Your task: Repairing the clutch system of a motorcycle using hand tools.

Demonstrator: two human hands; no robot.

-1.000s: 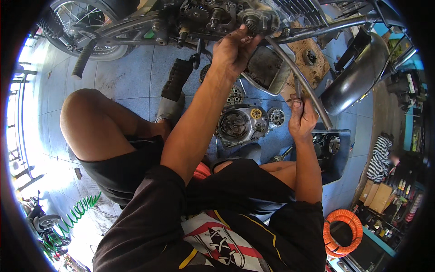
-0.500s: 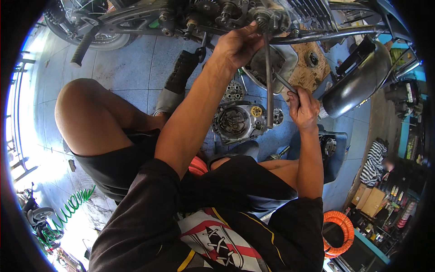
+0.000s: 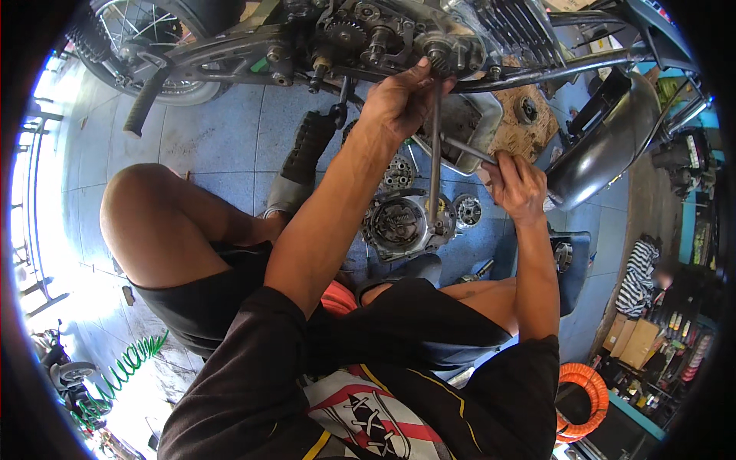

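My left hand is closed at the upper end of a long metal bar, right below a toothed gear on the exposed engine. The bar hangs down past the engine, its lower end over an open round engine cover on the floor. To its right, my right hand grips the end of a thinner metal rod. That rod slants up and left to the long bar; whether they are joined, I cannot tell. Fingers hide the bar's top.
A grey metal pan and a brown board lie beneath the engine. Round metal parts sit near the cover. A black fender is at right, a blue tray by my right forearm, an orange coil lower right.
The long bar's lower end has swung left, now over the engine cover. My right hand and its rod have shifted slightly down. My left hand stays by the gear. The view has shifted a little.
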